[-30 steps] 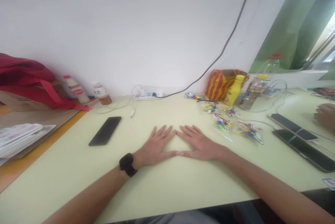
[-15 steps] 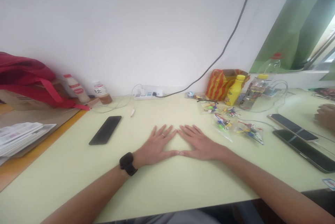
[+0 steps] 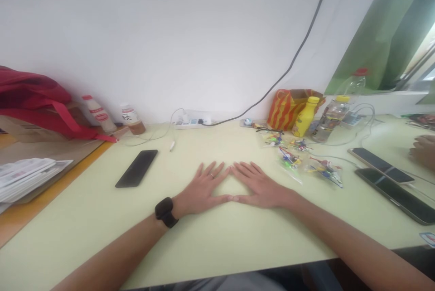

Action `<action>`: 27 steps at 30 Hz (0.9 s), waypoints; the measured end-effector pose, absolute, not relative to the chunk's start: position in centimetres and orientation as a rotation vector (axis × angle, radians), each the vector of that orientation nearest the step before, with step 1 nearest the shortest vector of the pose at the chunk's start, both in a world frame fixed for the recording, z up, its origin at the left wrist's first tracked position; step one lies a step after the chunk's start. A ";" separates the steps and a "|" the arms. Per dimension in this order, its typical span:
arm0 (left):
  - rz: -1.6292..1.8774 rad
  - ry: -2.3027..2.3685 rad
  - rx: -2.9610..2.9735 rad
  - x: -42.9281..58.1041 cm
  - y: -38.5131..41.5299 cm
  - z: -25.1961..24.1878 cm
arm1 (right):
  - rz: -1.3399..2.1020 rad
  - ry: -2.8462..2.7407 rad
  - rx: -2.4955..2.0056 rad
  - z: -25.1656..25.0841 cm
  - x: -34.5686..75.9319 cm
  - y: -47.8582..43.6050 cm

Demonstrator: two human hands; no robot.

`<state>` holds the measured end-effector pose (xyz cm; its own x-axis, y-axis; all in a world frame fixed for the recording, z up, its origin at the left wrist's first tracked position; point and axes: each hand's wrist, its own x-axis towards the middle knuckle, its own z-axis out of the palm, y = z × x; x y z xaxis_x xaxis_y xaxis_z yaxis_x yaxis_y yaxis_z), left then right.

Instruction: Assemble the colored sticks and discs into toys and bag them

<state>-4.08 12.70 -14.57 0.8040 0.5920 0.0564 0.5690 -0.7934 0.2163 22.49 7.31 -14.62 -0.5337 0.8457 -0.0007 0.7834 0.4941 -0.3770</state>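
On the pale green surface [image 3: 84,218], both hands lie flat and open, with the palms down and the fingers spread. They hold nothing. The left hand [image 3: 202,187] wears a thin ring [image 3: 211,175] on one finger and a black watch [image 3: 166,212] on the wrist. The right hand [image 3: 261,186] is bare. The two thumbs [image 3: 231,198] touch at the tips, and the hands make a shape like a triangle with a bare bit of surface in the middle.

Just to the right of the right hand lie small clear plastic bags [image 3: 322,171] full of tiny bright pieces in red, yellow, blue and green. The bags are crinkly and lie in a loose bunch, so the pieces are too small to name. To the left of the left hand, a black phone [image 3: 136,168] lies flat and tilted, and it is dark.

Farther back, a white power strip [image 3: 190,123] sits by the wall with wires in it. Near the back are a yellow bottle [image 3: 304,116], a clear bottle with a yellow cap [image 3: 331,121] and a red and orange striped bag [image 3: 283,112]. Two more flat phones [image 3: 394,191] lie at the right side. Past them, at the edge of the view, is another person's hand [image 3: 423,150], curled a little.
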 end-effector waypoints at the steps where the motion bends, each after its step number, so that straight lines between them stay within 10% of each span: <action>1: 0.176 0.912 2.801 -4.1 12.7 -14.6 | 0.496 -2.550 -1.402 -14.7 22.5 7.3; 27: 0.267 0.914 2.798 -4.0 12.6 -14.3 | 0.598 -2.515 -1.435 -14.4 22.7 7.3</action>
<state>-4.03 12.62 -14.26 0.7944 0.5969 0.1122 0.5635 -0.7933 0.2303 22.72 7.34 -14.40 -0.5158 0.8558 -0.0384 0.7815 0.4517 -0.4304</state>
